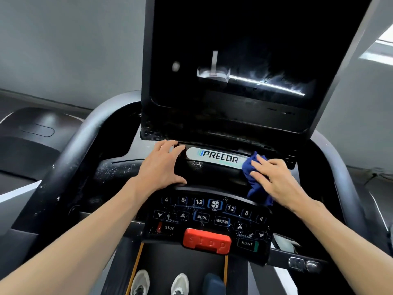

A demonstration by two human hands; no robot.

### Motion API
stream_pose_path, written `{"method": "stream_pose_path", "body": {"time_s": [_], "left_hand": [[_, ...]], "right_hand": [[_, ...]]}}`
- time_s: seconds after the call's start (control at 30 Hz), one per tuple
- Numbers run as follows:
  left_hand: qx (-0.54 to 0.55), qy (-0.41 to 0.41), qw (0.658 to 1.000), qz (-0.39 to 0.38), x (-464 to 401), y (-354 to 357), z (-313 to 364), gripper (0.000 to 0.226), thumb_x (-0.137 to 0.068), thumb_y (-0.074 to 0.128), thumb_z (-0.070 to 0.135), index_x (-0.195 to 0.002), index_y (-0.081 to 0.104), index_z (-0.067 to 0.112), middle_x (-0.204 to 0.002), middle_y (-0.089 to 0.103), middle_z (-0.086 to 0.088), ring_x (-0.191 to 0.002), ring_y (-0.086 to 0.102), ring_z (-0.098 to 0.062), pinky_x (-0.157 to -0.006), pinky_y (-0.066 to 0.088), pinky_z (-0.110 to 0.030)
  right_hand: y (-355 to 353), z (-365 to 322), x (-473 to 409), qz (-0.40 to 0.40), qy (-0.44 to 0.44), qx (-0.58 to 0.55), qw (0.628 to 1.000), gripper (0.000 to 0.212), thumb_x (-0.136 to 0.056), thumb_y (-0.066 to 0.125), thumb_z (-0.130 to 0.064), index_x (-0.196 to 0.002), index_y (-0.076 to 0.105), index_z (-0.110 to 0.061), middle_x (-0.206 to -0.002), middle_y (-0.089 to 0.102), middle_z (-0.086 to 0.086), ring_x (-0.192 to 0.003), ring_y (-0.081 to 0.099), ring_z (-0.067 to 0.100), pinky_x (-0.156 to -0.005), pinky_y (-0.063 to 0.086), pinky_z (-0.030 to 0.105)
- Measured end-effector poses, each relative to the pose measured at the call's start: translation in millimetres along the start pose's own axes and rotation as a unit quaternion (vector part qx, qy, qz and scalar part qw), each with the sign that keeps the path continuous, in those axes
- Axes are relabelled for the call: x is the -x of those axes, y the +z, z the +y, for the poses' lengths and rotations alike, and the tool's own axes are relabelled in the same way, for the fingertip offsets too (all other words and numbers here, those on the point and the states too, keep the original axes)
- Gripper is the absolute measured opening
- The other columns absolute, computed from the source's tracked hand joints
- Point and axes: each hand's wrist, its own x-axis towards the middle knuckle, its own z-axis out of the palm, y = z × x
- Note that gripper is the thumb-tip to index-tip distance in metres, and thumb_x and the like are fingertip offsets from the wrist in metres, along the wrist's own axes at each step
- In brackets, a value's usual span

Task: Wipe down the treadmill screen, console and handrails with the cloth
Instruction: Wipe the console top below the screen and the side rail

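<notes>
While the right hand (276, 179) presses the blue cloth (256, 184) flat against the console (212, 175), its fingers lie nearly straight on top of the fabric rather than curled round it. The cloth sits at the right end of the console's upper ledge, just beside the right end of the Precor badge (217, 158), and trails down to the top right corner of the keypad (208, 218). The left hand (163, 165) rests spread on the left part of the same ledge, fingers relaxed, their tips at the badge's left end and the thumb on the ledge's lower lip; it holds nothing and seems only to steady the person.

The cloth looks light, soft and limp, bunching into folds wherever the palm does not pin it. It should follow the console's curves easily, but a flat palm may let it slide out or roll up. Gathering a fold under the fingertips would likely give better control along the ledge's edges.

Droplets or specks show on the console's left side and across the keypad, so those parts probably remain to be wiped. The screen (229, 67) above carries a streaky smear near its right side. The handrails (70, 154) curve off at both edges, untouched by either hand. The red stop bar (207, 240) sits at the keypad's lower edge, where a firm wipe could press it.
</notes>
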Motion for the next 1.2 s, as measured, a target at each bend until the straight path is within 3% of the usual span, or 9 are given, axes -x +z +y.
{"method": "stream_pose_path", "body": {"time_s": [0.13, 0.3, 0.4, 0.47, 0.57, 0.73, 0.9, 1.1, 1.2], "left_hand": [[-0.010, -0.004, 1.000, 0.013, -1, -4, 1, 0.113, -0.058, 0.089, 0.062, -0.152, 0.036, 0.028, -0.157, 0.031, 0.007, -0.147, 0.022, -0.021, -0.103, 0.048, -0.043], [-0.010, 0.006, 1.000, 0.023, 1, -2, -4, 0.108, -0.062, 0.086, 0.063, -0.152, 0.036, 0.031, -0.156, 0.032, 0.009, -0.145, 0.023, -0.017, -0.100, 0.052, -0.044], [-0.002, 0.020, 1.000, 0.011, 1, -1, -12, 0.111, -0.063, 0.086, 0.062, -0.155, 0.032, 0.031, -0.159, 0.028, 0.010, -0.147, 0.020, -0.016, -0.104, 0.050, -0.043], [0.005, 0.022, 1.000, 0.001, 1, -1, -17, 0.112, -0.065, 0.086, 0.061, -0.157, 0.030, 0.030, -0.161, 0.026, 0.010, -0.149, 0.018, -0.016, -0.107, 0.048, -0.042], [0.007, 0.018, 1.000, 0.003, 0, 1, -20, 0.111, -0.065, 0.086, 0.061, -0.156, 0.030, 0.031, -0.160, 0.026, 0.013, -0.149, 0.019, -0.015, -0.105, 0.050, -0.044], [0.020, 0.025, 0.999, 0.010, 1, 3, -25, 0.100, -0.072, 0.084, 0.048, -0.156, 0.033, 0.029, -0.160, 0.028, 0.012, -0.148, 0.021, -0.014, -0.104, 0.050, -0.045], [0.037, 0.021, 0.999, -0.011, 2, 1, -41, 0.109, -0.068, 0.087, 0.053, -0.157, 0.030, 0.025, -0.163, 0.025, 0.007, -0.151, 0.018, -0.015, -0.112, 0.043, -0.043], [0.033, 0.009, 0.999, 0.019, 2, 4, -47, 0.104, -0.067, 0.088, 0.053, -0.154, 0.036, 0.032, -0.159, 0.030, 0.010, -0.147, 0.023, -0.015, -0.107, 0.047, -0.040], [0.025, 0.025, 0.999, 0.012, 1, 3, -49, 0.094, -0.073, 0.084, 0.037, -0.154, 0.037, 0.029, -0.158, 0.032, 0.007, -0.146, 0.026, -0.016, -0.109, 0.044, -0.037]], "right_hand": [[13, -45, -43, 0.056, -0.125, 0.039, 0.990, 0.015, -0.089, 0.062, -0.013, -0.097, 0.072, -0.006, -0.111, 0.071, 0.011, -0.090, 0.041, 0.023, -0.087, 0.035, 0.036], [31, -91, -94, -0.067, -0.154, 0.051, 0.984, 0.050, -0.100, 0.024, -0.041, -0.121, 0.063, -0.019, -0.136, 0.059, -0.001, -0.105, 0.050, 0.025, -0.102, 0.037, 0.035], [17, -61, -66, -0.084, -0.198, -0.018, 0.976, 0.044, -0.100, 0.042, -0.043, -0.128, 0.065, -0.019, -0.146, 0.053, -0.002, -0.117, 0.039, 0.021, -0.107, 0.034, 0.030], [9, -42, -46, -0.093, -0.208, -0.045, 0.973, 0.043, -0.100, 0.049, -0.044, -0.131, 0.065, -0.020, -0.150, 0.050, -0.004, -0.123, 0.040, 0.022, -0.108, 0.040, 0.036], [15, -46, -52, -0.086, -0.231, -0.024, 0.969, 0.041, -0.100, 0.049, -0.043, -0.133, 0.063, -0.024, -0.149, 0.050, -0.006, -0.123, 0.045, 0.028, -0.103, 0.046, 0.042], [45, -95, -91, -0.069, -0.256, -0.021, 0.964, 0.045, -0.098, 0.046, -0.045, -0.134, 0.063, -0.023, -0.147, 0.053, -0.003, -0.122, 0.042, 0.028, -0.107, 0.041, 0.035], [24, -58, -70, -0.103, -0.308, 0.027, 0.945, 0.039, -0.103, 0.041, -0.044, -0.134, 0.060, -0.030, -0.156, 0.040, -0.009, -0.127, 0.043, 0.025, -0.104, 0.045, 0.039], [26, -85, -85, -0.111, -0.378, 0.112, 0.912, 0.047, -0.107, 0.016, -0.047, -0.144, 0.044, -0.045, -0.162, 0.029, -0.012, -0.143, 0.034, 0.021, -0.105, 0.041, 0.037], [44, -116, -109, -0.129, -0.385, 0.094, 0.909, 0.041, -0.106, 0.033, -0.044, -0.147, 0.040, -0.047, -0.163, 0.024, -0.013, -0.148, 0.025, 0.017, -0.108, 0.032, 0.034]]}}
